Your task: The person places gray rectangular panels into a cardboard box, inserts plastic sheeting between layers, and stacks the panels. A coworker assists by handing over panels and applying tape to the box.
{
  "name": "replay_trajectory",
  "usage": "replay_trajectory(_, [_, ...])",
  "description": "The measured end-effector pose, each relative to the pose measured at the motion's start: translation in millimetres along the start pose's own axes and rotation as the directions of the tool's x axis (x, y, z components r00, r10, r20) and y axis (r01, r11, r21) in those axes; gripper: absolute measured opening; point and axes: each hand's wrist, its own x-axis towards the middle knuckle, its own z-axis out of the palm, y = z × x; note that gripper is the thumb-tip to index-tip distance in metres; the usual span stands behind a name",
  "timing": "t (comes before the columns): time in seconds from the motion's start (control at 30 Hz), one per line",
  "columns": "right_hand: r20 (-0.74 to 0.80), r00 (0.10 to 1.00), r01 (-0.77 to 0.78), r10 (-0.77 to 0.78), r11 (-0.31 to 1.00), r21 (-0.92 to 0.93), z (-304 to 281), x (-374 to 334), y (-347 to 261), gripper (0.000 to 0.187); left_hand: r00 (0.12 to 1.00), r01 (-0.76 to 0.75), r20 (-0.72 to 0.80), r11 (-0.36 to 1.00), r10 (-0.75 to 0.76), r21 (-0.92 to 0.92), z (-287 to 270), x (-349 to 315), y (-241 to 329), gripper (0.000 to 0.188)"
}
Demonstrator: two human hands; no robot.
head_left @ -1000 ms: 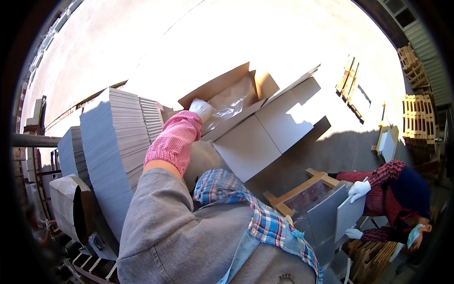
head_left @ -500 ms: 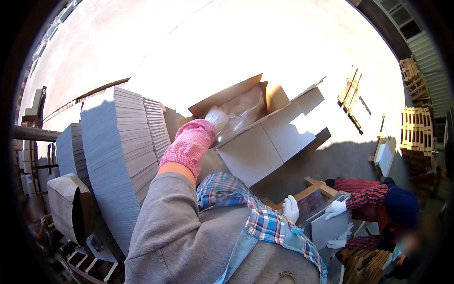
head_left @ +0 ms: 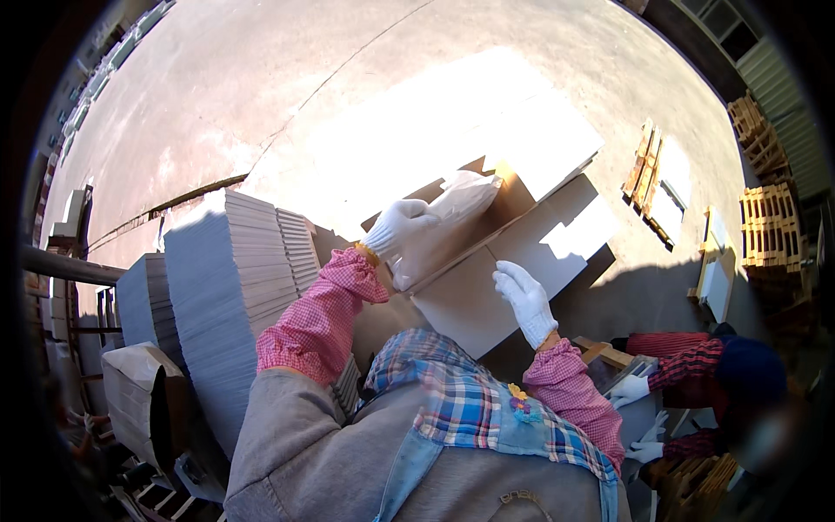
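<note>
An open cardboard box [head_left: 515,196] stands in front of me, with its long white outer flap or side [head_left: 461,300] towards me. Out of it bulges a crumpled sheet of clear plastic film [head_left: 457,209]; whether it is a bag or loose film I cannot tell. My left hand [head_left: 402,228], in a white knit glove and pink checked sleeve, is closed on the film at the box's left end. Also gloved in white, my right hand [head_left: 524,300] hovers by the near side of the box, fingers stretched out and holding nothing.
Tall stacks of grey-white boards [head_left: 213,296] rise close on my left, beside a brown paper sack [head_left: 139,391]. At lower right a co-worker in white gloves [head_left: 631,391] handles a flat panel. Wooden pallets [head_left: 770,228] stand farther right.
The film has been lifted higher out of the box by my left hand. My right hand has come up from beside the co-worker to the near side of the box.
</note>
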Motion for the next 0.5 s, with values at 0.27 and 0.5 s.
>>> replay_trajectory(0.27, [0.134,0.98,-0.166,0.145,0.972,0.164,58.2,51.8,-58.4,0.057,0.984,-0.144,0.122,0.983,0.129,0.118,18.5,-28.4,26.7,0.026])
replay_trajectory(0.5, [-0.138,0.978,-0.133,0.154,0.98,0.146,37.9,94.5,-19.4,0.029,0.996,-0.033,-0.092,0.982,0.016,-0.188,-1.8,-21.8,19.4,0.024])
